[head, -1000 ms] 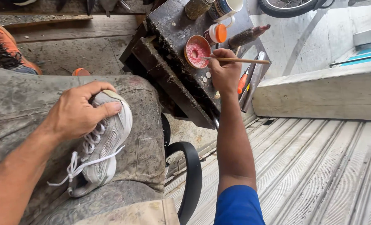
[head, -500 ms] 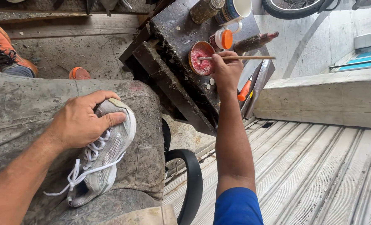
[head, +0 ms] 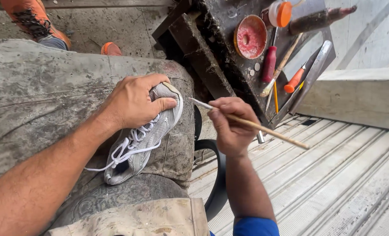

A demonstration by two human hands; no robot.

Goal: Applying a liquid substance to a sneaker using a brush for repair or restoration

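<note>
While the left hand (head: 135, 102) presses down over the toe end of a grey mesh sneaker (head: 144, 137), fingers curled and clamped across its upper, the shoe lies on its side on a stained grey cloth (head: 41, 91) draped over the lap. White laces (head: 129, 146) spill loose from under that hand toward the body.

Right hand (head: 231, 124), just beside the left and apart from it, pinches a thin wooden-handled brush (head: 255, 126). Fingers closed around the stick. Brush tip points at the sneaker's toe, close to it; contact cannot be told. Handle runs out past the right hand, away from the shoe.

Beyond the right hand: a dark, grimy work stand (head: 229, 48). On it, a round red-stained glue tin (head: 250, 37), a red-handled tool (head: 269, 63), an orange-handled tool (head: 294, 81), a second wooden stick (head: 282, 65), a flat metal file (head: 314, 65), and a bottle with an orange cap (head: 279, 13).

Below the right wrist, a black curved strap (head: 220, 175). Under the right forearm, corrugated metal sheet (head: 334, 175). Far beyond the left hand, an orange shoe (head: 33, 19) on concrete.
</note>
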